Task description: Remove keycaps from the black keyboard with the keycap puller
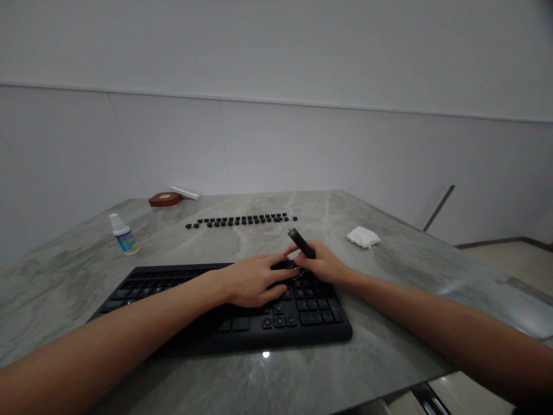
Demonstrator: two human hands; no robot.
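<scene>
A black keyboard [302,341] lies at an angle on the table in front of me. My left hand [257,279] rests on its keys with the fingers stretched out toward the right. The fingertips are close to the wire end of a keycap puller [301,242]; whether they touch the wire, I cannot tell. Over the upper right keys, my right hand [322,264] is closed round the puller's black handle, which tilts up and to the left. Thin wire shows below that hand, and the key beneath it is partly hidden. Beyond the keyboard, loose black keycaps [242,221] are lined up in rows.
A small white spray bottle [125,235] stands at the left. Behind it are a reddish-brown box [165,199] and a white flat piece [185,193]. A folded white cloth [363,237] lies to the right on the grey marbled table [389,346]. The wall [276,144] borders the far side.
</scene>
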